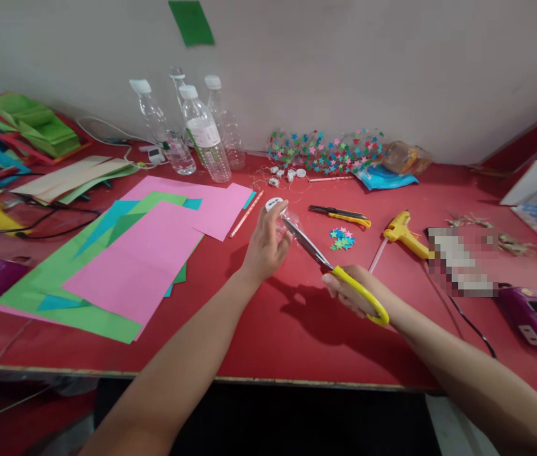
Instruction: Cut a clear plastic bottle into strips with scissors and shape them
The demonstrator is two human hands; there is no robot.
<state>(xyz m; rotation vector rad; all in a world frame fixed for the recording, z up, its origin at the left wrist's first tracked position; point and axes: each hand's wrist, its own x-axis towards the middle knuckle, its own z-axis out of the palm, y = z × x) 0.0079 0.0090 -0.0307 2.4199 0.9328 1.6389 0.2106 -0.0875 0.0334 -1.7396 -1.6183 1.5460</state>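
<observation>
Above the middle of the red table (249, 342), my left hand (266, 244) is closed around a clear plastic bottle top (292, 220) with a white cap (274, 204). Much of that piece is hidden behind my fingers. My right hand (347, 288) grips yellow-handled scissors (313, 244). Their blades look closed, with the tip at the bottle top beside my left fingers; whether they touch is hard to tell. Just beyond the scissors lie a small pile of coloured stars (342, 239) and a yellow and black utility knife (339, 215).
Pink and green paper sheets (140, 259) spread at the left. Behind them stand several clear bottles (206, 142). A star-covered bottle (325, 152) lies along the wall. To the right are a yellow glue gun (406, 234), its cable, and a purple power strip (534, 316).
</observation>
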